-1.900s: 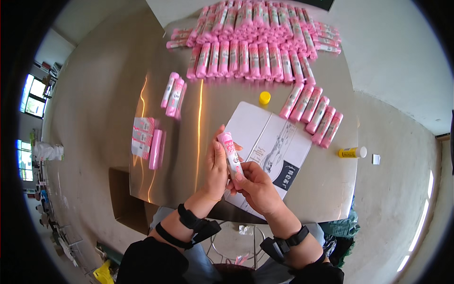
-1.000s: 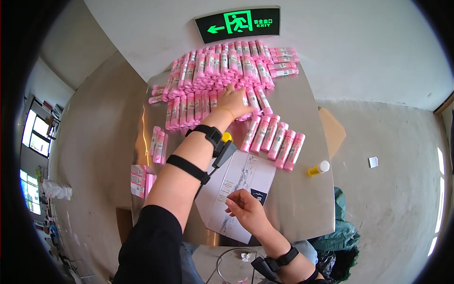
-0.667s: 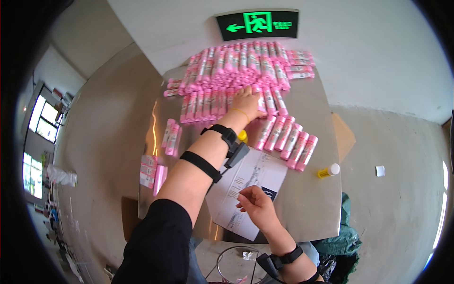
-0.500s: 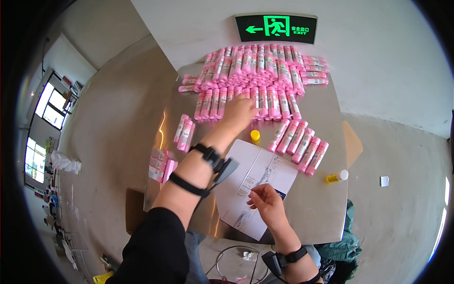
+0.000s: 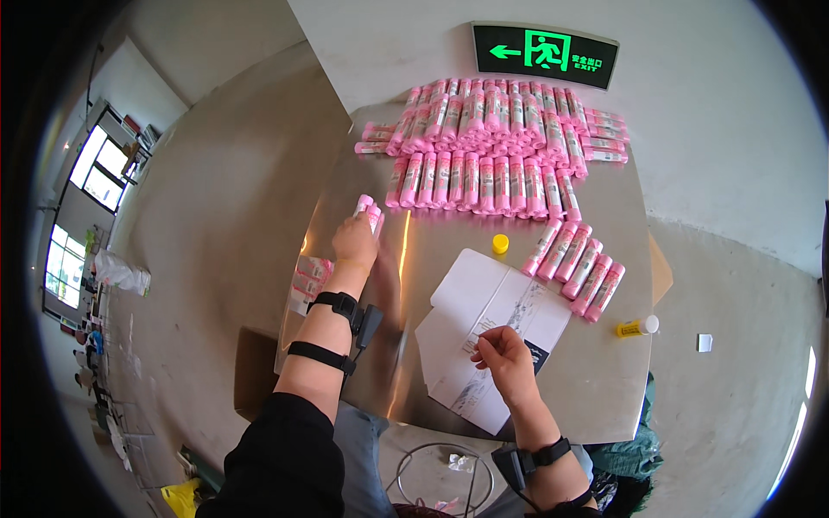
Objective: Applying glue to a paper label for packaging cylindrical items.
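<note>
Pink rolls [image 5: 373, 212] protrude just beyond the left fingers [image 5: 354, 226].

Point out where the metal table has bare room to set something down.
Two patches on the metal table: the front right, between the white cardboard, the yellow tube and the near edge; and the middle left, between the left hand, the front row of pink rolls and the cardboard. Crowded: the back, under the pile of rolls.
</note>
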A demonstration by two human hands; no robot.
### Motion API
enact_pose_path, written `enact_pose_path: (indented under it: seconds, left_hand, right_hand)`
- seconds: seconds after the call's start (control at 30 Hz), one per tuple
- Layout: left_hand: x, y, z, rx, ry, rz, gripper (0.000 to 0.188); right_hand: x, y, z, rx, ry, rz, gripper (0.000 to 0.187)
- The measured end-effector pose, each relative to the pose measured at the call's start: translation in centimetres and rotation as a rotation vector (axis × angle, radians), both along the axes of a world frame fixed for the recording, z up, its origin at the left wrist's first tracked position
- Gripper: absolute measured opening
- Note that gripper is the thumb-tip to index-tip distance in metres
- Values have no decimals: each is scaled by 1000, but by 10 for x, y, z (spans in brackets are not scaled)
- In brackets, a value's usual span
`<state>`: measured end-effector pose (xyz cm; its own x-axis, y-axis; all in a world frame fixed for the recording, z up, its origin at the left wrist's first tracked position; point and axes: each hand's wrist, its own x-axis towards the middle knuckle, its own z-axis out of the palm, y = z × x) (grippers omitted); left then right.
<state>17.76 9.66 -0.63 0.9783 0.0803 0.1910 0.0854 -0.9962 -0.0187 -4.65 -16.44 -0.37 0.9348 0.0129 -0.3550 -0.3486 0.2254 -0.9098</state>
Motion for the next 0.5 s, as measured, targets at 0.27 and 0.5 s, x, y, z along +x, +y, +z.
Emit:
enact_pose_path:
  seconds: [0.27, 0.5]
  left_hand:
    - [-81, -38, 39, -1621, 530, -240, 30]
    - [-170, -92, 31, -1848, 573, -418, 42]
  right_hand:
    - [6, -1, -1, 43, -61, -59, 16]
    - [3, 6, 21, 650, 29, -21, 22]
